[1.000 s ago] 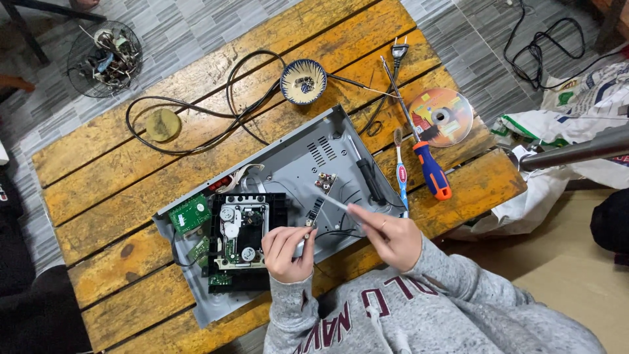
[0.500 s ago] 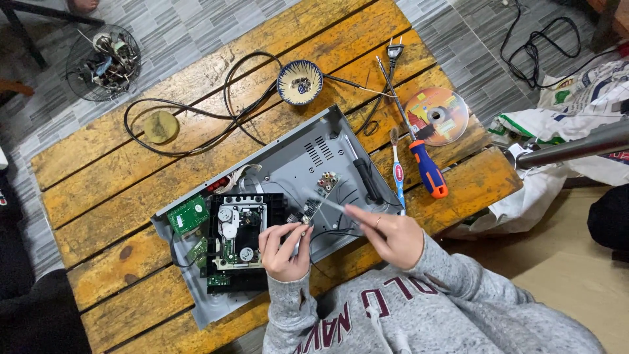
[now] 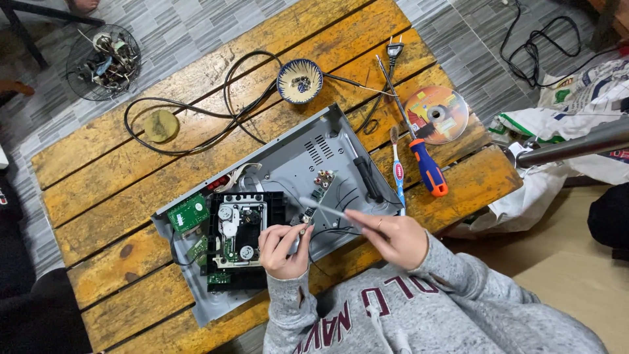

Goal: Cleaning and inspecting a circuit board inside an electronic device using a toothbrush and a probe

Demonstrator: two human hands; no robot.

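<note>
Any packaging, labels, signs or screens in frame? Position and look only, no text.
Printed disc: on the wooden table's right end, round, its label side yellow, orange and silver.
Printed sack: on the floor right of the table, crumpled, white with green and dark print.
No screens or signs in view.

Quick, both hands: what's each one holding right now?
Left hand: closed on a small metal part over the opened disc player.
Right hand: closed on a thin tool pointing at that part.
</note>
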